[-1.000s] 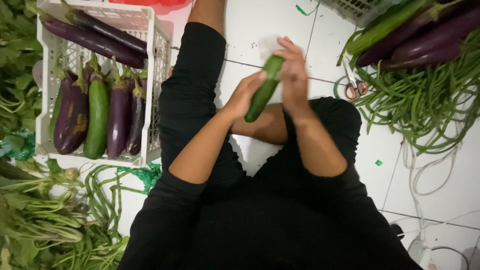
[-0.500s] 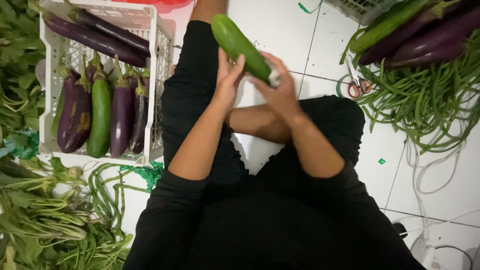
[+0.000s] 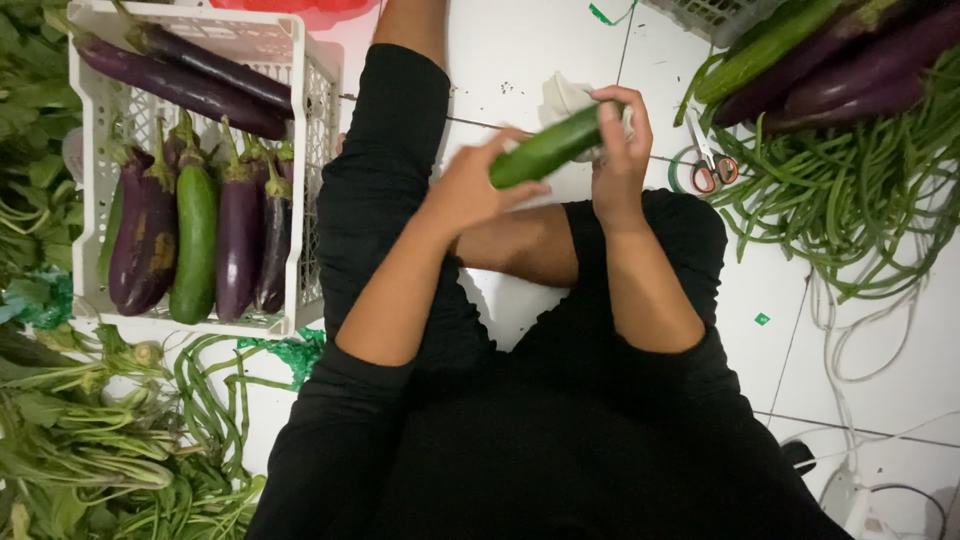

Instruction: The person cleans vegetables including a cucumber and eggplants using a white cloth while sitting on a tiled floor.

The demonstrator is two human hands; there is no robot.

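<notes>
I hold a green cucumber [image 3: 545, 150] in both hands above my lap, lying almost level and tilted up to the right. My left hand [image 3: 470, 185] grips its lower left end. My right hand [image 3: 618, 150] closes round its right end, with a bit of white cloth or paper [image 3: 565, 98] showing behind it. I sit cross-legged on a white tiled floor in black clothes.
A white plastic crate [image 3: 310, 120] on the left holds purple eggplants [image 3: 240, 240] and a green cucumber [image 3: 194, 240]. Leafy greens [image 3: 70, 450] lie at the lower left. Long beans [image 3: 840, 200], more eggplants [image 3: 850, 70] and red-handled scissors [image 3: 712, 165] lie at the right.
The cucumber has been turned in my hands: from pointing up to the right, to up to the left, and now nearly level. My right hand has shifted to its right end.
</notes>
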